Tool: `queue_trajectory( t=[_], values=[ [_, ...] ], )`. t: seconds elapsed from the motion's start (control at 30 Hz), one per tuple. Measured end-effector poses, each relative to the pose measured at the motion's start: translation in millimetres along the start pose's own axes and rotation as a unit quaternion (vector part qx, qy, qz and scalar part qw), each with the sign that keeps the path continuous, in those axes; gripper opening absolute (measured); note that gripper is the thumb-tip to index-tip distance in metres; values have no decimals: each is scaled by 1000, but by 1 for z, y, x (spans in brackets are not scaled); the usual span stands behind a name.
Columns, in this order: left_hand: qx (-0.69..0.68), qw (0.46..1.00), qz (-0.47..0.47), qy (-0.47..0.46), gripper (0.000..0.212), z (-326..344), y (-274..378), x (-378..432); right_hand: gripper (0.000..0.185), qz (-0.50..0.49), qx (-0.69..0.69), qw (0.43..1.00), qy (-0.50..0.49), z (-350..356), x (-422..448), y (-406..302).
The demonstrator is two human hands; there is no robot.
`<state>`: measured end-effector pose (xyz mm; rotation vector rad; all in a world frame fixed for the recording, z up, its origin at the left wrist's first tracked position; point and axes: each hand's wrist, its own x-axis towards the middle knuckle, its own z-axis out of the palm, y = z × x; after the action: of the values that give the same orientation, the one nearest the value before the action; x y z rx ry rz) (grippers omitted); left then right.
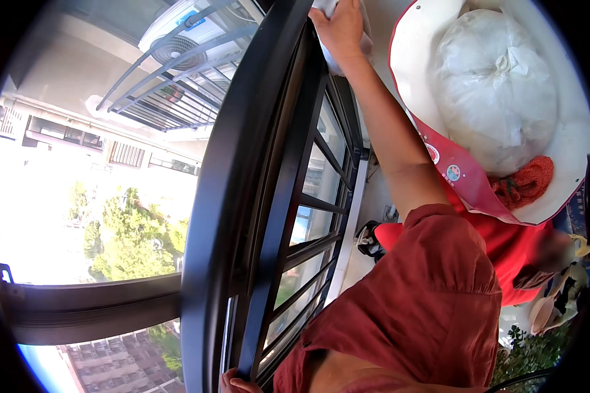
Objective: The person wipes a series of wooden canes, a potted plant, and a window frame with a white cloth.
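Observation:
At the top of the view, my right hand [343, 30] presses a white cloth [366, 42] against the end of a dark metal window frame [236, 147]. Its arm stretches up across the picture from a dark red sleeve [442, 275]. My left hand [238, 382] shows only in part at the bottom edge, its fingers curled around the edge of a narrower dark sash [270, 216]. Beside the frame stands a barred window panel [314, 206] with glass panes.
A red-and-white bag [573, 98] holds a knotted plastic bag [496, 93] and a red knitted item [526, 182]. Beyond the window are an air-conditioner unit [179, 51], railings [172, 105] and trees [132, 236]. A leafy plant [526, 351] stands at lower right.

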<state>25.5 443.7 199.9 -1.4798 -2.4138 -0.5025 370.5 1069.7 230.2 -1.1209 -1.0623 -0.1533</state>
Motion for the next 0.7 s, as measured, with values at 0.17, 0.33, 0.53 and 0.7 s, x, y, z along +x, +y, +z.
queue_trajectory(
  t=[0.17,0.33,0.53,0.7],
  values=[
    [-5,1000,-10,11,49,4,27,10,51,92,-99,991,8,15,23,12],
    [13,999,-28,20,47,-4,45,10,49,99,-174,976,-90,9,-6,37],
    [18,998,-35,39,42,-7,59,14,49,-114,-151,979,-75,-23,-14,10],
    [28,998,-25,52,41,-4,52,11,39,-259,-133,954,-78,-10,-5,14]
  ],
)
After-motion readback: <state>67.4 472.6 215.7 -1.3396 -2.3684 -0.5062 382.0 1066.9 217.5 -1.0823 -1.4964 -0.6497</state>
